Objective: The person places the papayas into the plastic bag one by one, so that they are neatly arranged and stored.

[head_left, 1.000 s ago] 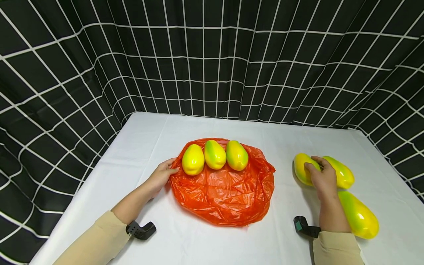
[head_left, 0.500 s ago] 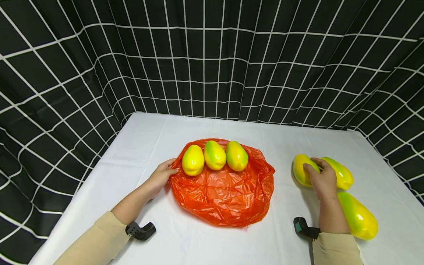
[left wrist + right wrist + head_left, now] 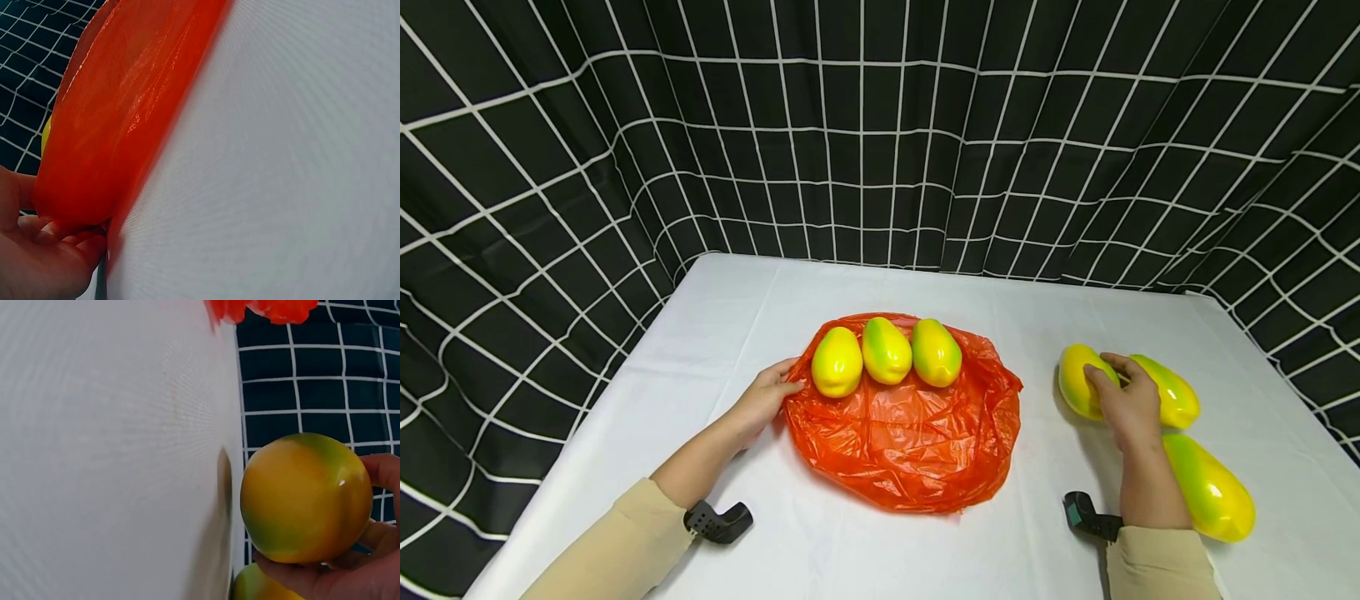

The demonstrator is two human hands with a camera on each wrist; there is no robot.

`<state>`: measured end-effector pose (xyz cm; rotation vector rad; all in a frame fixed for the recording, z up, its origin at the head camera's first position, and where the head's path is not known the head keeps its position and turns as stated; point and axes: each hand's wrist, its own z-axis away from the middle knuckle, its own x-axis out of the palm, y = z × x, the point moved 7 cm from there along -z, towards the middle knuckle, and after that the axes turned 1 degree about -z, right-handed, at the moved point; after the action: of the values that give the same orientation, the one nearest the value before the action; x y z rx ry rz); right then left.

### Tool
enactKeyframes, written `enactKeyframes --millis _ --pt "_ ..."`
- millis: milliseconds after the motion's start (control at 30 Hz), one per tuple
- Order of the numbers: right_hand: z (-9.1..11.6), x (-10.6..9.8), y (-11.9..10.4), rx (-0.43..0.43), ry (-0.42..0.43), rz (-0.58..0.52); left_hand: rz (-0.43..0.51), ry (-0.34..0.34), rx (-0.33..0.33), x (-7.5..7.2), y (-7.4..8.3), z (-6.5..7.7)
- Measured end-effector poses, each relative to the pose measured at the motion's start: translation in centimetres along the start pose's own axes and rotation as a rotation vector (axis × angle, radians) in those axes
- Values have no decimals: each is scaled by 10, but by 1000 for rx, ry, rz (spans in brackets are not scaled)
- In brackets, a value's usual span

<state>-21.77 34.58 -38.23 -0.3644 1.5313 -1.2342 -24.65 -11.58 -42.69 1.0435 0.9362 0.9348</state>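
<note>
A red plastic bag [image 3: 917, 450] lies spread on the white table with its mouth ringed open. My left hand [image 3: 763, 407] pinches its left rim; in the left wrist view thumb and fingers hold the film [image 3: 119, 125]. Three glossy yellow-green papayas sit in a row at the bag's far side: a left one [image 3: 837, 367], a middle one [image 3: 887, 352] and a right one [image 3: 937, 353]. Over at the right, my right hand [image 3: 1131, 408] grips another papaya [image 3: 1078, 382] between thumb and fingers. The right wrist view shows this papaya [image 3: 306, 500] just off the cloth, its shadow beside it.
Two more papayas lie at the right, one [image 3: 1172, 392] behind the right hand and one [image 3: 1210, 492] beside the right forearm. White cloth [image 3: 1045, 317] covers the table. A black curtain with white grid lines [image 3: 895, 133] encloses the back and sides.
The right hand has shifted the gripped papaya slightly left and up. The left hand, the bag and the three papayas at the bag stay where they were.
</note>
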Motion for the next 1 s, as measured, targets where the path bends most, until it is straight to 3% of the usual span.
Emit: enactKeyframes --millis 733,1000 --pt "26 12 -49 -96 -87 -32 -12 13 -4 0 2 0" --pt "46 23 -77 -247 -125 -35 -4 7 -7 -1 1 1"
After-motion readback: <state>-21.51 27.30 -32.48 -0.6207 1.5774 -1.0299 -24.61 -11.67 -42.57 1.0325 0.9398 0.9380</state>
